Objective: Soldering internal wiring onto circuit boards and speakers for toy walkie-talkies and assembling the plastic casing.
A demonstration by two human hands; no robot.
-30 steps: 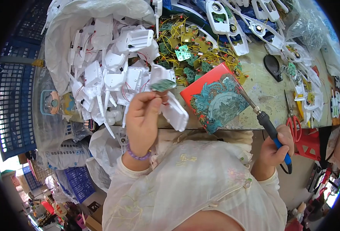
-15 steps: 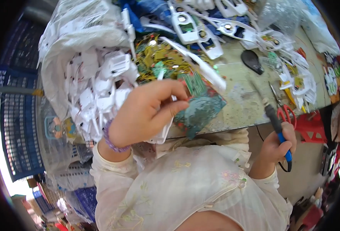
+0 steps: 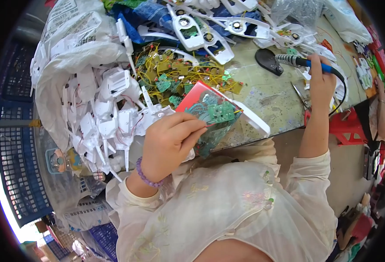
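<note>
Standing here, I see the left hand [image 3: 168, 139] with thumb and first finger closed in a small pinch on the near left edge of the green board [image 3: 221, 112]; a thin red wire shows at the fingertips. The board is over the red box [image 3: 196, 94], but whether it touches the top I cannot tell. The right hand [image 3: 322, 83], well to the right of the box, is curled around the blue iron [image 3: 305, 62], whose front end is at the metal coil [image 3: 285, 59] beside the black stand [image 3: 267, 62]. Left of the box are many white casings [image 3: 108, 126]; behind it, boards with yellow wires [image 3: 166, 72].
</note>
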